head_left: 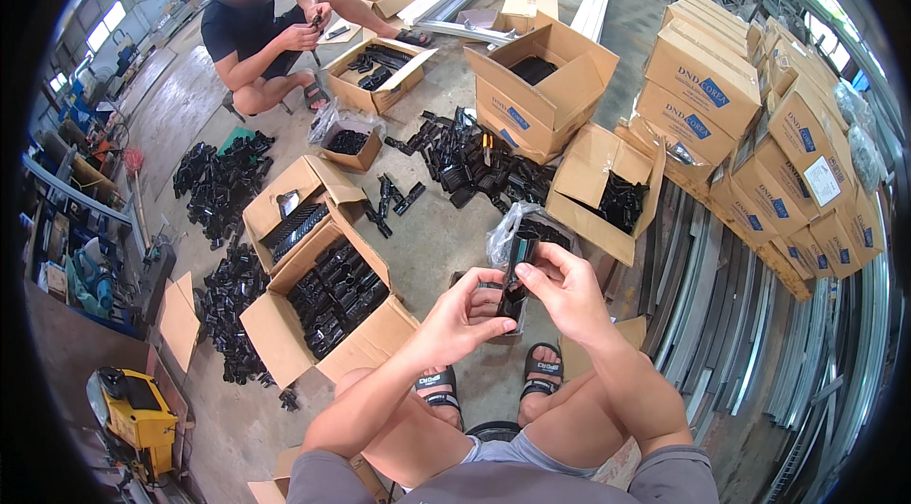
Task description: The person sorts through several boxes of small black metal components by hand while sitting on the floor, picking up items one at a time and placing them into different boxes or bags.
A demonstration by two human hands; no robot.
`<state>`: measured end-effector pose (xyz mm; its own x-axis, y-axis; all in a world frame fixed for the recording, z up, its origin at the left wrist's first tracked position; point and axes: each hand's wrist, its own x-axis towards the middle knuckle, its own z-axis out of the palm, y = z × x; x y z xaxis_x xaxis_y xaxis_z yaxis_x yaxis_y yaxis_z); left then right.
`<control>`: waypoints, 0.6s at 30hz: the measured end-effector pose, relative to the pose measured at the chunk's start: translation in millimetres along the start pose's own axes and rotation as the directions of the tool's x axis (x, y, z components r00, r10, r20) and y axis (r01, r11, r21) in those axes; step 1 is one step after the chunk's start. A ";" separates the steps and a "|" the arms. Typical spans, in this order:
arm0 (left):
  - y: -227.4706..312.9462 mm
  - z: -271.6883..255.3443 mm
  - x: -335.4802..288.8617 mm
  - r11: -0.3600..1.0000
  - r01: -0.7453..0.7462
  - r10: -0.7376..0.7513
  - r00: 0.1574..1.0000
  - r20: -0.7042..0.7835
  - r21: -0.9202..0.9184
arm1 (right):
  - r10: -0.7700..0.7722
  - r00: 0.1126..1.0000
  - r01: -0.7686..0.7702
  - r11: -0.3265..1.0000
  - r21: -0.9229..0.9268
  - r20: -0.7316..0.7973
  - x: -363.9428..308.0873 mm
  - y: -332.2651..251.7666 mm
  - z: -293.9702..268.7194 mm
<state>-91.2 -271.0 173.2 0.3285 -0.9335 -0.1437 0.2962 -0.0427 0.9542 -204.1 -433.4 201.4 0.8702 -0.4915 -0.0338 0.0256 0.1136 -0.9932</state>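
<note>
Between my two hands is a long black plastic part (513,288), held tilted upright in front of my knees. My left hand (463,316) grips its lower left side, thumb and fingers closed around it. The fingers of my right hand (562,288) pinch it from the right, with the thumb pressed on its face. Just behind the part is a small box lined with clear plastic (503,243), partly hidden by my hands. To the left, an open carton (403,326) is filled with rows of similar black parts.
Black parts lie in piles on the floor (465,158), some beside open cartons (498,105). Across from me a co-worker (249,39) crouches, handling a dark piece. Stacked cartons (697,77) and long metal profiles (697,314) stand at right. A yellow machine (140,414) is at lower left.
</note>
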 end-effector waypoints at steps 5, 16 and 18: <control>1.8 9.1 -2.1 0.999 0.027 -0.025 0.998 -0.058 0.026 | 0.041 0.999 -0.038 0.995 -0.094 0.025 0.9 -1.7 -1.4; -0.4 7.0 -3.8 0.993 0.006 0.007 0.995 -0.103 0.121 | 0.002 1.000 -0.001 1.000 -0.011 0.012 1.4 -0.2 2.7; 2.8 5.9 -3.8 0.991 0.011 0.002 0.995 -0.099 0.134 | -0.035 0.999 0.035 0.997 -0.068 0.002 0.3 -4.1 3.8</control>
<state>-97.0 -269.8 177.9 0.4161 -0.8939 -0.1668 0.1767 -0.1005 0.9791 -202.1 -430.7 205.9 0.8699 -0.4932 0.0016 0.0230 0.0373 -0.9990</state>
